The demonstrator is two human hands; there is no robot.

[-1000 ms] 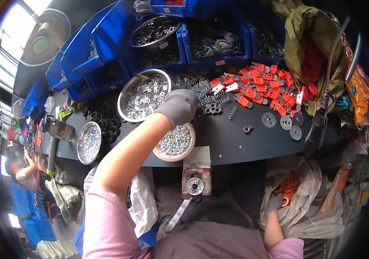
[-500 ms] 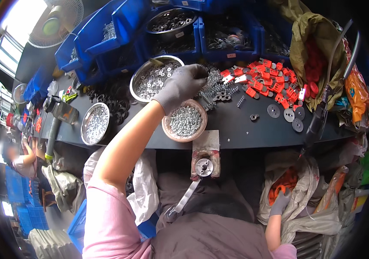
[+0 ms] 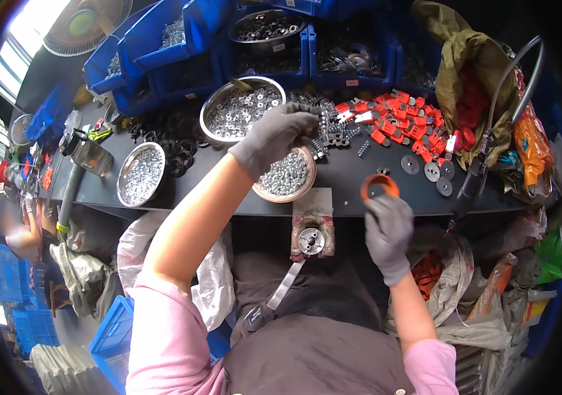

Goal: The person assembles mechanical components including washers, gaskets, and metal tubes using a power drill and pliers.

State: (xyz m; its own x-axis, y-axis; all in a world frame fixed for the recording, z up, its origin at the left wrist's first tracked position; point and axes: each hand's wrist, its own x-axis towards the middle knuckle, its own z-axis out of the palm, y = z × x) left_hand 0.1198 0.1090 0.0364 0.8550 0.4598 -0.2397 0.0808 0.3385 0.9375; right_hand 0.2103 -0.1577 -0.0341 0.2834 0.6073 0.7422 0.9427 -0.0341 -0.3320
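My left hand (image 3: 280, 135), in a grey glove, reaches over the bench at the inner edge of a pile of small metal springs (image 3: 327, 105). Its fingers are closed; springs lie right at the fingertips, and what they pinch is hard to make out. Below that hand, a pinkish bowl (image 3: 286, 176) holds small metal parts and is partly covered by it. My right hand (image 3: 388, 230), gloved too, grips an orange ring (image 3: 380, 186) just above the bench's front edge. Between the hands, a round metal part (image 3: 310, 241) sits on a fixture at the edge.
Behind stand a steel bowl of washers (image 3: 241, 108) and blue bins (image 3: 353, 56). Red clips (image 3: 406, 118) and metal discs (image 3: 432, 172) lie at right, near a hanging tool (image 3: 472, 187). A sack with orange parts (image 3: 427, 273) is below. At far left is another person (image 3: 24, 227).
My right hand has come up out of the sack with an orange ring and moved left over the bench edge. My left hand has shifted slightly lower, its fingers now at the springs.
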